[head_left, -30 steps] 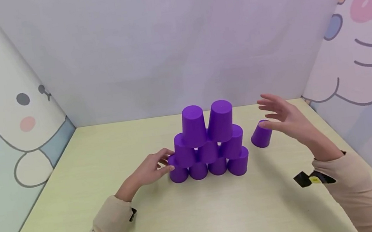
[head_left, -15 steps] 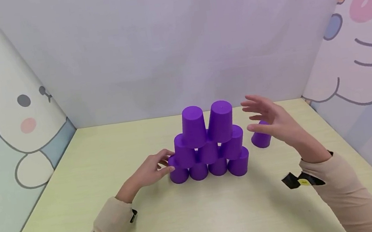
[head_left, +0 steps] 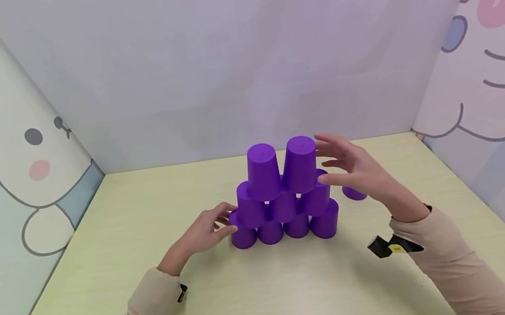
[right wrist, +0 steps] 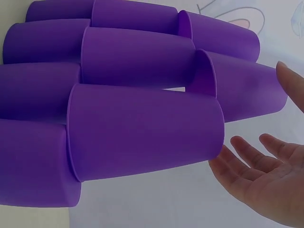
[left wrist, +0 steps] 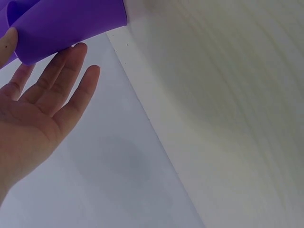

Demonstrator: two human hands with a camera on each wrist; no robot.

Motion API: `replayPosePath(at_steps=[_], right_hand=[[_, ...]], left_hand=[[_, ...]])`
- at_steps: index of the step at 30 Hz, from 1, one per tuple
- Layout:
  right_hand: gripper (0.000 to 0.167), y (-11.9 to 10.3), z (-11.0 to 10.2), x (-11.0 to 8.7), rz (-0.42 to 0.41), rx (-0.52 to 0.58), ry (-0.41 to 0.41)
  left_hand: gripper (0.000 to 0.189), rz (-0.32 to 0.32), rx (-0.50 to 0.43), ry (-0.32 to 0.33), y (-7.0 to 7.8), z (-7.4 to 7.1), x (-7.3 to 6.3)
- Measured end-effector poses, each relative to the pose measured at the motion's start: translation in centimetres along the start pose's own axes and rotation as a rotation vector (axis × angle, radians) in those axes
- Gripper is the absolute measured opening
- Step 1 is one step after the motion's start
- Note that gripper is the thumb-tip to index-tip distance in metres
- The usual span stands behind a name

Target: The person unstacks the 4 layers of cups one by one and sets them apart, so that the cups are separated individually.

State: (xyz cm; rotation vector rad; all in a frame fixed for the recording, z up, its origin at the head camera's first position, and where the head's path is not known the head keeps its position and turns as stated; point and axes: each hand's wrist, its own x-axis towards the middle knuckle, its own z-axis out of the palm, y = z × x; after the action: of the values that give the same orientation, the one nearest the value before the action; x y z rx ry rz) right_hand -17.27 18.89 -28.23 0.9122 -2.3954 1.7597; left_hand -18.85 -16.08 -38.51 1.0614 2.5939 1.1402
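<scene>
Purple cups stand upside down in a stacked pyramid of three tiers on the table. My left hand [head_left: 206, 230] is at the left end of the bottom row, its fingers and thumb about the leftmost cup [head_left: 244, 238]. In the left wrist view straight fingers lie along the side of that purple cup [left wrist: 78, 28], thumb near its end. My right hand [head_left: 359, 170] hovers beside the right cup [head_left: 300, 167] of the top pair, fingers spread and slightly bent. The right wrist view has the hand [right wrist: 266, 183] holding nothing near the upper cup [right wrist: 251, 88].
The left cup [head_left: 263, 174] of the top tier stands apart from its neighbour at the top. One loose purple cup [head_left: 354, 193] sits on the table [head_left: 276, 298] to the right of the pyramid, mostly behind my right hand. A pale wall [head_left: 240, 63] closes off the back.
My right hand has moved left, from over the loose cup to the right side of the pyramid's top tier. The left hand and the cups have stayed where they were.
</scene>
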Motion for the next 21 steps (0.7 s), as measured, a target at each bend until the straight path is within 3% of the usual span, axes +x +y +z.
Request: replayPosePath(at_steps=[13,21], right_hand=[[0.072,0.3,1.4,0.8,0.039,-0.016,-0.010],[0.061,0.6,1.6,0.8,0.048,-0.068,-0.027]], left_hand=[[0.034,-0.004,-0.013,0.008,0.0,0.1,0.0],[0.034,-0.012,-0.013,0.007,0.2,0.1,-0.1]])
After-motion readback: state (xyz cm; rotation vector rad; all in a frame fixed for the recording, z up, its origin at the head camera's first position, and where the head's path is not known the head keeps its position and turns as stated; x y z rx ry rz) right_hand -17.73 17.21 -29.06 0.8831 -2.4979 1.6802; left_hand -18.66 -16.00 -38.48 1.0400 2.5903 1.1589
